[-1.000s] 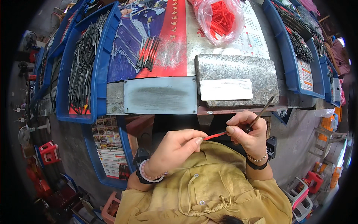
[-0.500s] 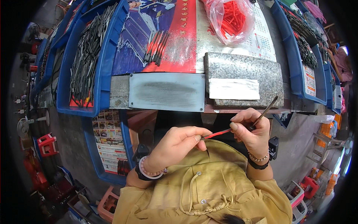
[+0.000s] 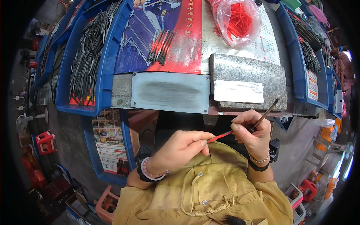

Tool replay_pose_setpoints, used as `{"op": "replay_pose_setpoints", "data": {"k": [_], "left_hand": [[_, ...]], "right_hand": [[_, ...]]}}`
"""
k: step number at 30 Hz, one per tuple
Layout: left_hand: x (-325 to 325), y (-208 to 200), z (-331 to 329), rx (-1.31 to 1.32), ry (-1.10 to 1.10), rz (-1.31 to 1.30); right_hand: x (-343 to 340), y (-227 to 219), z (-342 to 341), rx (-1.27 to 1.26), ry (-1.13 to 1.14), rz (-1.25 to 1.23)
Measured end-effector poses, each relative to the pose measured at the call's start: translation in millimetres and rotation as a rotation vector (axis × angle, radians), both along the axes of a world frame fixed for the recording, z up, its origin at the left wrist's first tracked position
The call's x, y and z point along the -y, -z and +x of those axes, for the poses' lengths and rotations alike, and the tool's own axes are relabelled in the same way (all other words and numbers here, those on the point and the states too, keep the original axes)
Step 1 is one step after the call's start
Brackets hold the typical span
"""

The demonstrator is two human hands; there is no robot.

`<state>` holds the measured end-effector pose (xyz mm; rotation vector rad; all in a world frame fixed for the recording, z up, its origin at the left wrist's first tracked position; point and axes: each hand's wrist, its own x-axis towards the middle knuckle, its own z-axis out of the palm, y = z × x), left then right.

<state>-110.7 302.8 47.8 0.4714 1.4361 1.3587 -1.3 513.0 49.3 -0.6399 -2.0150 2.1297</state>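
Observation:
Above my lap, both hands meet at a thin dark rod with a red sleeve point(image 3: 220, 136) around part of it. My left hand point(image 3: 179, 149) is closed, pinching the red part between thumb and fingers. At the rod's other end, my right hand point(image 3: 254, 137) grips it between thumb and forefinger. A slim dark tool with a pointed shaft point(image 3: 267, 111) also rests in my right hand, its tip angled up and to the right. The fingers hide most of the tool's handle. Beyond, several similar black rods with red sleeves point(image 3: 162, 47) lie side by side on the bench.
A pale blue plate point(image 3: 170, 77) and a grey slab point(image 3: 247, 65) bearing a folded white paper point(image 3: 238, 91) line the bench edge. Blue bins point(image 3: 100, 86) of dark rods stand on both sides. A plastic bag point(image 3: 225, 22) of red sleeves sits at the back.
The bench has shifted slightly in view. My left fingers now cover the dark end that showed by my left thumb. Both hands keep their grip on the rod.

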Motion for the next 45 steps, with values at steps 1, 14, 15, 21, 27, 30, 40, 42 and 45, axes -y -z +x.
{"op": "replay_pose_setpoints", "data": {"k": [1, 14, 15, 21, 27, 30, 40, 42, 45], "left_hand": [[0.8, 1.2, -0.5, 0.045, -0.008, 0.010], [-1.2, 8.7, -1.2, 0.147, -0.071, 0.079], [-1.8, 8.1, -1.3, 0.129, -0.051, 0.044], [-5.9, 5.1, -0.1, -0.028, -0.046, -0.001], [-22.9, 2.9, 4.8, -0.443, -0.178, 0.143], [-37.5, 6.9, -7.3, -0.996, -0.216, 0.255], [-93.7, 25.0, -30.9, -1.393, -0.350, 0.205], [-97.5, 30.2, -32.4, -1.404, -0.321, 0.178], [-101.3, 34.5, -30.4, -1.438, -0.299, 0.158]], "right_hand": [[-0.1, 0.4, -0.3, 0.003, 0.001, -0.004], [0.3, 1.5, -1.8, 0.036, 0.017, -0.040], [0.6, 1.6, -1.9, 0.038, 0.007, -0.037], [2.3, 1.6, -2.2, 0.060, -0.032, -0.007], [-11.1, -6.4, -1.3, -0.002, 0.126, 0.005], [-22.0, -11.3, -0.7, -0.009, 0.155, 0.020], [-60.2, -10.1, -5.3, -0.306, 0.430, 0.475], [-62.0, -12.1, -7.5, -0.363, 0.435, 0.523], [-54.2, -19.8, -10.2, -0.294, 0.327, 0.720]]}}
